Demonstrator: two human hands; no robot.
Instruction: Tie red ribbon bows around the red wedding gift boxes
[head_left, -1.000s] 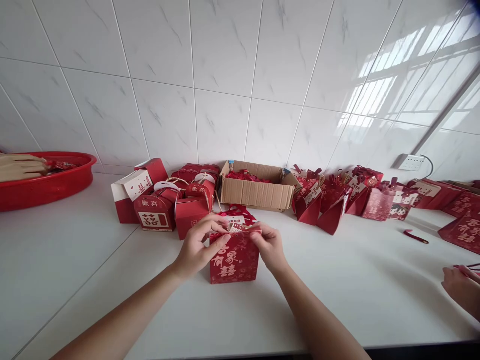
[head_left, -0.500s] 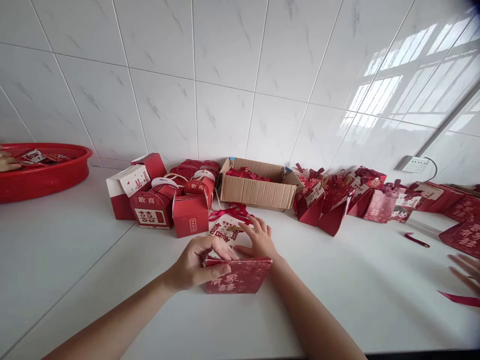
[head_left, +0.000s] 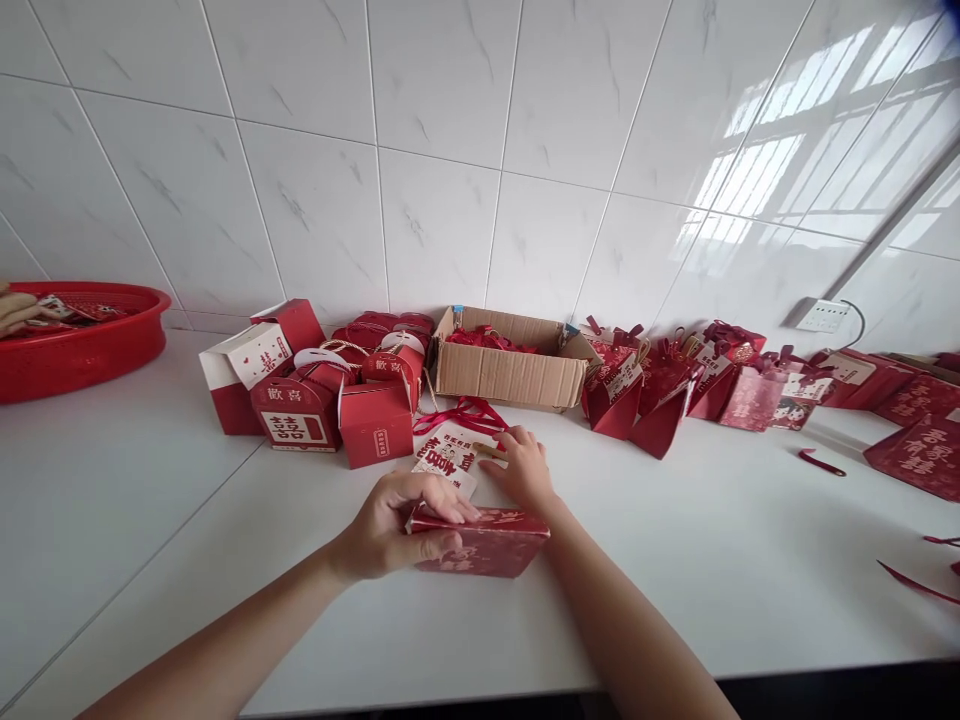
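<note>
My left hand is closed on a small dark-red candy box with pale lettering, thumb on its near side and fingers over the top. Just beyond it, my right hand has thumb and fingers closed about the end of a thin tan stick-like piece, whose exact kind I cannot make out. Under that piece lies a white printed card with red characters. A loop of red ribbon rests behind the card.
An open cardboard box holds red ribbons. Finished-looking red gift boxes stand left, with ribboned ones right. A red plastic basket at far left has another person's hand in it. A dark-red strip lies right.
My right hand's fingers have drawn together on the tan piece. The candy box has tipped so its top shows more. Another person's hand at the right edge has left view.
</note>
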